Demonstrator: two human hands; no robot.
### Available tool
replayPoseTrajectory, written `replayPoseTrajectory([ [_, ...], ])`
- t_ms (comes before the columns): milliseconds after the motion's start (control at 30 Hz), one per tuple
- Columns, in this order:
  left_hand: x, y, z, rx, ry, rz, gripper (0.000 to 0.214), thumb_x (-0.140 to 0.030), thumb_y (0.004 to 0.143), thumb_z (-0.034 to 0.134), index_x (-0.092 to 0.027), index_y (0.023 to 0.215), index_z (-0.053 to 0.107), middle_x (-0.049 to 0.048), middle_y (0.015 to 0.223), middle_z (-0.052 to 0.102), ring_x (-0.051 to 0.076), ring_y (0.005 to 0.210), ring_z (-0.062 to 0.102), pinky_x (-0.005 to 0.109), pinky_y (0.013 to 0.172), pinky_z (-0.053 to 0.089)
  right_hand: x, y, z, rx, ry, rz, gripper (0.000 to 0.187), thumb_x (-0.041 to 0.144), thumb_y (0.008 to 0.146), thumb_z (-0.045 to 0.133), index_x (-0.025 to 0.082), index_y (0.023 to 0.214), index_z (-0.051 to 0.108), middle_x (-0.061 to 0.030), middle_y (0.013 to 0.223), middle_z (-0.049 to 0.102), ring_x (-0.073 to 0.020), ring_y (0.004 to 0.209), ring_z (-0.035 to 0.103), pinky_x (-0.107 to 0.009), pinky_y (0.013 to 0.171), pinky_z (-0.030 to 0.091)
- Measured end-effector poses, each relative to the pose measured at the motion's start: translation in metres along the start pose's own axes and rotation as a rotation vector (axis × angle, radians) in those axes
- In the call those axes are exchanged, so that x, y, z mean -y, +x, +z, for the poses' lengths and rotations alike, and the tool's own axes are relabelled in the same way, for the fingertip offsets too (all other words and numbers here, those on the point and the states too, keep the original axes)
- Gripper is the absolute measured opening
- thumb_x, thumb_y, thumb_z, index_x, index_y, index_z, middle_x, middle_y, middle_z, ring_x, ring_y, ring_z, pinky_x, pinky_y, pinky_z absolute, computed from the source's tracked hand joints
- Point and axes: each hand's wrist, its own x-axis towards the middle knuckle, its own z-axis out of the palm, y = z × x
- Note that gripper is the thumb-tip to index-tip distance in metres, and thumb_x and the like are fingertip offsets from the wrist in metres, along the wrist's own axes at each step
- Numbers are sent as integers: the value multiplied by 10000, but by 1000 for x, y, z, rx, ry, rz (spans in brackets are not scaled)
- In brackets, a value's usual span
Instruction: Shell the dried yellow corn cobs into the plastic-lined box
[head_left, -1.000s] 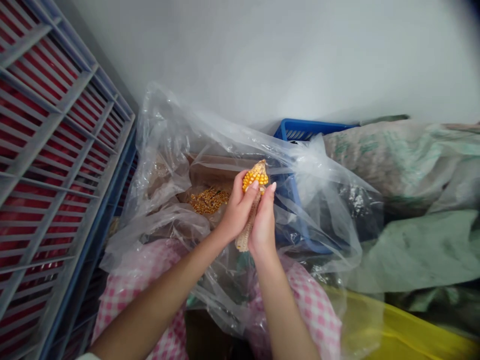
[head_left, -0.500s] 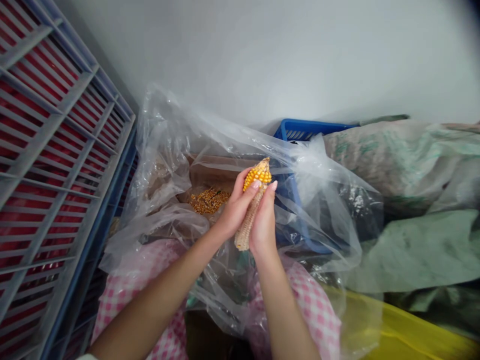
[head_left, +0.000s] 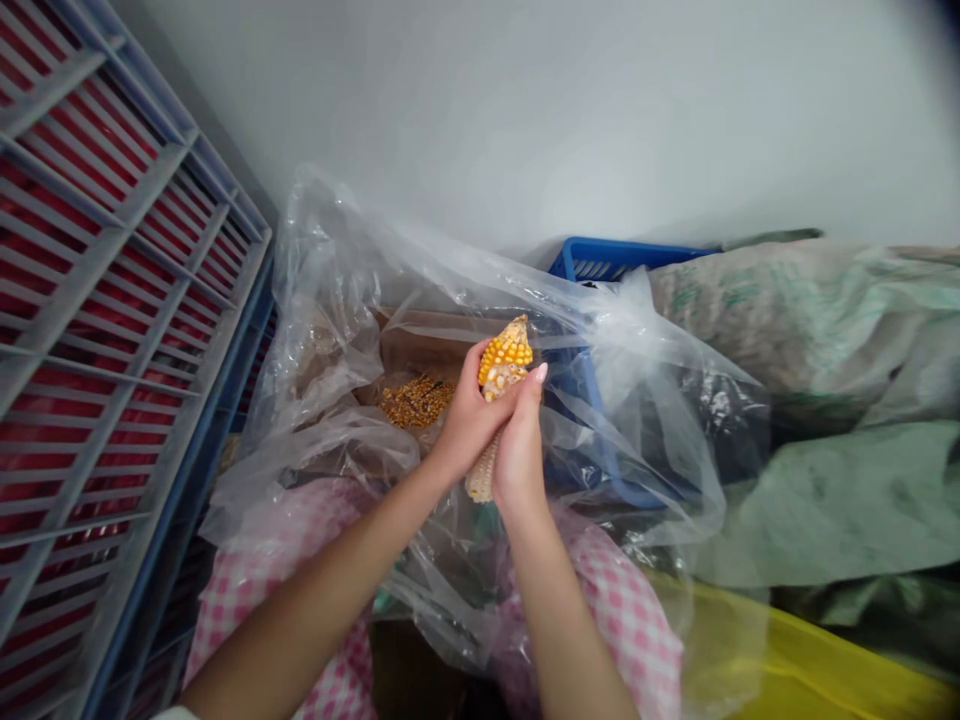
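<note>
Both hands are closed around one corn cob (head_left: 507, 358). Yellow kernels cover its upper end, while the lower part is bare and pale. My left hand (head_left: 469, 420) wraps the cob from the left, its thumb crossing over the front. From the right, my right hand (head_left: 523, 440) grips it with the thumb pointing up along the side. The palms hide the middle of the cob. Below and to the left, a pile of loose corn kernels (head_left: 416, 400) lies inside a clear plastic bag (head_left: 322, 240) that spreads around a cardboard box (head_left: 420, 335).
Stacked plastic crates (head_left: 127, 240) with red contents rise on the left. A blue basket (head_left: 577, 262) stands behind the bag at right, beside whitish sacks (head_left: 817, 320) and a green sheet (head_left: 847, 500). Something yellow (head_left: 825, 660) lies lower right. A pale wall (head_left: 525, 120) closes the back.
The left thumb has slid down from the kernels across the cob toward the right hand. Kernels at the edge of the yellow part look loosened. The cob has shifted slightly left.
</note>
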Motion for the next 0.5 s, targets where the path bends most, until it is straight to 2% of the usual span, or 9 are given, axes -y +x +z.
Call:
replayPoseTrajectory([
  [100, -2, 0, 1, 19, -9, 12, 421, -375, 771, 554, -248, 1152, 429, 47, 1125, 555, 179, 1031, 536, 322, 922, 406, 6, -1, 2, 41, 70, 36, 620, 617, 790, 281, 181, 1142, 546, -64, 1130, 608, -174, 1099, 531, -362, 987, 350],
  [200, -4, 1, 2, -20, -25, 20, 329, -423, 837, 425, -235, 1100, 478, 40, 1125, 553, 173, 1055, 520, 310, 930, 395, 7, -2, 3, 68, 83, 36, 632, 620, 794, 263, 178, 1151, 541, -64, 1170, 588, -168, 1121, 516, -354, 1002, 332],
  [333, -5, 2, 2, -12, 4, 12, 322, -406, 813, 479, -233, 1085, 487, 33, 1114, 558, 175, 1061, 516, 307, 938, 387, 1, -1, -1, 25, 5, -4, 593, 594, 796, 308, 188, 1167, 529, -61, 1225, 551, -160, 1174, 469, -350, 1033, 281],
  [500, -4, 1, 2, -26, 11, 19, 368, -377, 768, 550, -234, 1097, 465, 45, 1099, 563, 184, 1022, 537, 327, 915, 410, -3, 0, -2, 10, -13, -12, 564, 579, 792, 337, 190, 1140, 550, -66, 1187, 576, -170, 1179, 461, -354, 1016, 308],
])
